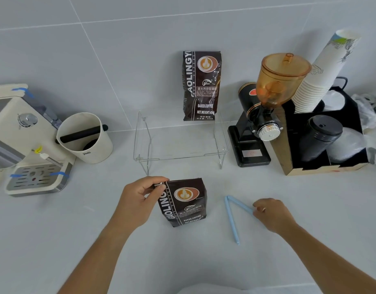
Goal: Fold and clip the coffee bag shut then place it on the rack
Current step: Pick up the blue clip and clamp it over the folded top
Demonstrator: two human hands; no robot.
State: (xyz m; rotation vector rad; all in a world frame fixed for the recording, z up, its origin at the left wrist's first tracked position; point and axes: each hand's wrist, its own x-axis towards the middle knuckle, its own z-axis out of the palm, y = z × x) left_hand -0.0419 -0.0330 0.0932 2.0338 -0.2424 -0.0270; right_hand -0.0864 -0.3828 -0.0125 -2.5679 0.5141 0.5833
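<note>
A dark brown coffee bag (186,203) stands on the white counter in front of me, its top folded down. My left hand (140,198) pinches the bag's top left corner. A light blue sealing clip (232,219) lies open in a V to the right of the bag. My right hand (272,213) holds the end of the clip's far arm between its fingertips. The clear acrylic rack (144,158) stands behind the bag, against the wall. A second, taller coffee bag (202,85) stands on the rack's top, leaning on the wall.
A cream espresso machine (23,143) and a cream knock box (87,139) stand at the left. A black grinder with an amber hopper (265,111) stands right of the rack. Beyond it is a black organiser (322,141) with stacked paper cups and lids.
</note>
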